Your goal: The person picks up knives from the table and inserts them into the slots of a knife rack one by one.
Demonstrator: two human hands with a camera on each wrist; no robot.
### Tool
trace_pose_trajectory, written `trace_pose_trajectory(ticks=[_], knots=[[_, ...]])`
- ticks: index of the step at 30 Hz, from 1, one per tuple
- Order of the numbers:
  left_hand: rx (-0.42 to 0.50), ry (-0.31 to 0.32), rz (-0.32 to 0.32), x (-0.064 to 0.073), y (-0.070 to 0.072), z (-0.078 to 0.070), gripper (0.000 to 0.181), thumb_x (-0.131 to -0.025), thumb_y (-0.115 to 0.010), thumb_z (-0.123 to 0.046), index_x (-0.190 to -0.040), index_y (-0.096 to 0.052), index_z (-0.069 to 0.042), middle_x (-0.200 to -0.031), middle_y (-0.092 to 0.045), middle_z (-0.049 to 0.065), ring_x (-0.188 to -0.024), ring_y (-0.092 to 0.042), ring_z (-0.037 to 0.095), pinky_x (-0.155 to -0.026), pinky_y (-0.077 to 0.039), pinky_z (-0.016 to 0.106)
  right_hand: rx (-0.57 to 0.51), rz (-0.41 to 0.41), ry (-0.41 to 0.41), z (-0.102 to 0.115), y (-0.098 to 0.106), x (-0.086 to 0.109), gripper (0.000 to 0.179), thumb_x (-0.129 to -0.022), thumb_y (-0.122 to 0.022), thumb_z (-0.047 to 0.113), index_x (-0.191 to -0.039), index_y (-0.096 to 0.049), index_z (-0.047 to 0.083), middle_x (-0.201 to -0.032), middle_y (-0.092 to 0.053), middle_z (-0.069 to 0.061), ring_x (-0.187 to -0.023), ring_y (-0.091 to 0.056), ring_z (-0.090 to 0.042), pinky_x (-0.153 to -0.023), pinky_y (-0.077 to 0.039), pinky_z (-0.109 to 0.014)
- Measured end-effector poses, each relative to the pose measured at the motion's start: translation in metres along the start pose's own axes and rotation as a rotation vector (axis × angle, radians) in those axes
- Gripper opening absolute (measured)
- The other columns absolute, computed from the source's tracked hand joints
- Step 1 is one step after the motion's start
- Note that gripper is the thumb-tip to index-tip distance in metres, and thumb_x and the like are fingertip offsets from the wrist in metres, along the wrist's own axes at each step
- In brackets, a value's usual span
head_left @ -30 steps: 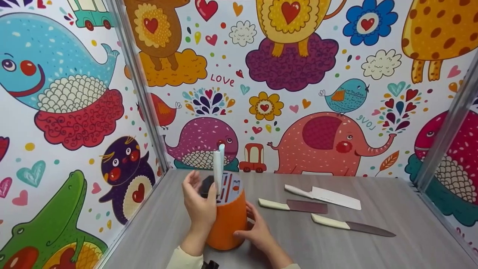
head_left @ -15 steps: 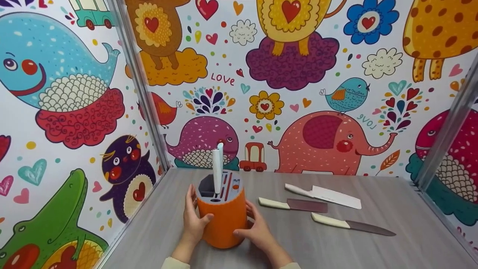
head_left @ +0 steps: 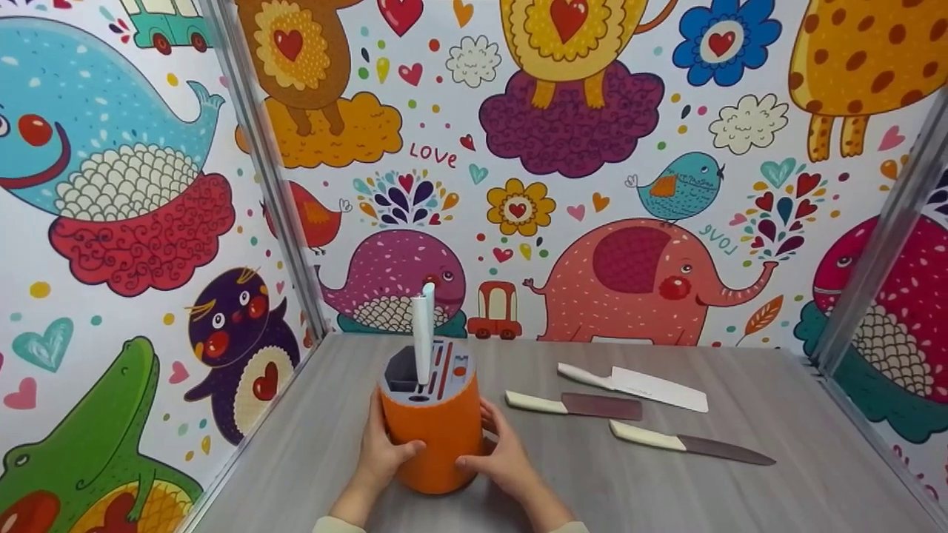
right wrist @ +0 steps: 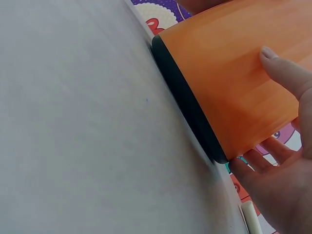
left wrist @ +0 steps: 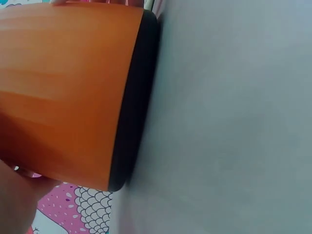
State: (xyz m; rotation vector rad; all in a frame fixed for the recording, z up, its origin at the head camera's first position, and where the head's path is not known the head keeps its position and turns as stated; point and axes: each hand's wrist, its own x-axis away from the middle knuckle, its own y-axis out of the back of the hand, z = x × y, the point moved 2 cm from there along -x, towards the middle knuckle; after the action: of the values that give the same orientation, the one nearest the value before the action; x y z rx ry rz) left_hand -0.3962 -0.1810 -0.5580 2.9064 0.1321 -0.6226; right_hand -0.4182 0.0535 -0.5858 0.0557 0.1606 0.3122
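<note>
An orange knife block (head_left: 433, 444) stands upright on the table in the head view, its grey slotted top facing up. Pale handles (head_left: 422, 340) rise out of that top; what they belong to is hidden inside. My left hand (head_left: 381, 451) grips the block's left side, thumb across the front. On the opposite side my right hand (head_left: 503, 455) holds it, thumb in front and fingers behind. In the right wrist view, the block's black base (right wrist: 187, 100) meets the tabletop, with the right thumb and fingers around the orange wall.
To the right on the grey table (head_left: 592, 488) lie a white cleaver (head_left: 659, 389), a dark-bladed cleaver (head_left: 600, 406) with a cream handle, and a pointed dark-bladed knife (head_left: 726, 449). Cartoon-printed panels (head_left: 518, 148) border the table at the back and sides.
My left hand has come down from beside the handles at the block's top to its left side. The right hand keeps its hold. The head view has shifted slightly.
</note>
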Motion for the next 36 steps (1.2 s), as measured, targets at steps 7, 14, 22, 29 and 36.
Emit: trace_pose_trajectory(ticks=[7,14,22,29,36], knots=[[-0.007,0.034,-0.006,0.000,0.001,0.001,0.113,-0.082,-0.092,-0.024,-0.168,-0.019,-0.019,-0.168,-0.043,0.005,-0.138,-0.052,0.007,-0.115,-0.038,0.014,0.114,0.003,0.035,0.000,0.004,0.000,0.103,-0.083,-0.092,0.043,-0.165,-0.036,0.018,-0.161,-0.051,-0.013,-0.145,-0.050,-0.038,-0.121,-0.041,-0.064],[-0.026,0.085,-0.011,-0.001,-0.002,0.003,0.113,-0.083,-0.092,-0.027,-0.168,-0.018,-0.016,-0.170,-0.039,0.007,-0.145,-0.048,0.022,-0.120,-0.038,0.022,0.264,0.043,0.086,0.005,0.030,0.002,0.087,-0.088,-0.089,0.036,-0.161,-0.044,0.019,-0.160,-0.053,-0.016,-0.146,-0.051,-0.042,-0.118,-0.041,-0.069],[-0.050,0.144,-0.007,-0.003,0.003,-0.001,0.120,-0.081,-0.094,-0.031,-0.169,-0.015,-0.012,-0.173,-0.033,0.015,-0.152,-0.042,0.036,-0.128,-0.030,0.060,0.607,0.006,0.153,0.019,0.080,0.017,0.065,-0.088,-0.085,0.020,-0.148,-0.060,0.010,-0.145,-0.066,-0.018,-0.133,-0.062,-0.038,-0.112,-0.048,-0.065],[-0.055,0.139,0.016,-0.004,0.001,-0.004,0.118,-0.083,-0.093,-0.031,-0.169,-0.014,-0.014,-0.174,-0.032,0.014,-0.153,-0.041,0.036,-0.128,-0.030,0.060,0.856,-0.068,0.267,0.040,0.135,0.033,0.062,-0.079,-0.090,0.012,-0.136,-0.068,0.006,-0.129,-0.074,-0.014,-0.121,-0.069,-0.034,-0.104,-0.055,-0.058],[-0.037,0.110,-0.007,-0.001,0.000,0.001,0.114,-0.084,-0.092,-0.030,-0.169,-0.017,-0.015,-0.172,-0.035,0.012,-0.150,-0.044,0.034,-0.128,-0.031,0.060,0.853,-0.241,0.081,0.036,0.180,0.046,0.054,-0.081,-0.088,0.007,-0.133,-0.071,0.010,-0.129,-0.074,-0.009,-0.124,-0.068,-0.035,-0.107,-0.053,-0.059]])
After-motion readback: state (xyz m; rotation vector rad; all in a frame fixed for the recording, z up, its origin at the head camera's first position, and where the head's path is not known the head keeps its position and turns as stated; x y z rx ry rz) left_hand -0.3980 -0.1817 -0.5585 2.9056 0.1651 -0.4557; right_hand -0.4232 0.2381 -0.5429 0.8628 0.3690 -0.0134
